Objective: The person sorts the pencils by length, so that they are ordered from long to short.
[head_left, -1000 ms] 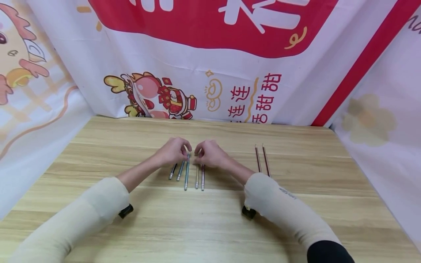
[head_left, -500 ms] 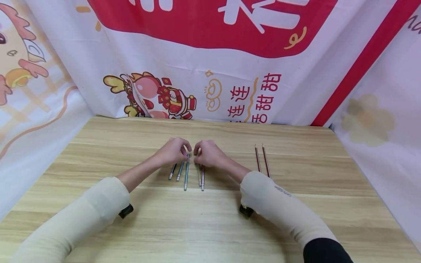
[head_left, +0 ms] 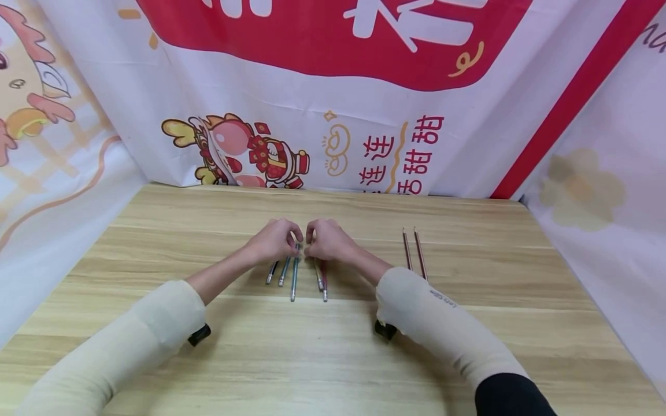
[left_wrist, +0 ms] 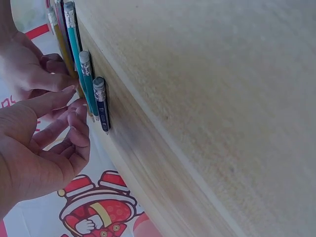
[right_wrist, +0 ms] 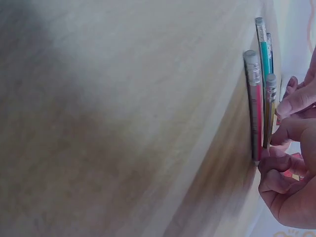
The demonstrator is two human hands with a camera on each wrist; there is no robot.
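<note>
My left hand point(head_left: 273, 240) has its thumb and forefinger curled at the far end of a teal pencil point(head_left: 294, 280), seeming to pinch it. Beside that lie a blue pencil point(head_left: 284, 273) and a dark pencil point(left_wrist: 101, 108), eraser ends toward me. Close by on the right, my right hand point(head_left: 330, 240) pinches a yellow pencil point(right_wrist: 269, 106) between thumb and forefinger. A pinkish-red pencil point(right_wrist: 255, 108) lies alongside it, slightly crossed under the hand. The far ends of the pencils are mostly hidden by the fingers.
Two brownish-red pencils point(head_left: 420, 254) lie side by side farther right, their near ends hidden by the right sleeve point(head_left: 416, 300). A wooden tabletop point(head_left: 312, 358) carries everything. A printed white and red cloth point(head_left: 333, 92) hangs behind the table.
My right hand has shifted a little left, and the yellow pencil's eraser end has swung right beside the pinkish-red one, which has tilted too. The left hand has stayed in place.
</note>
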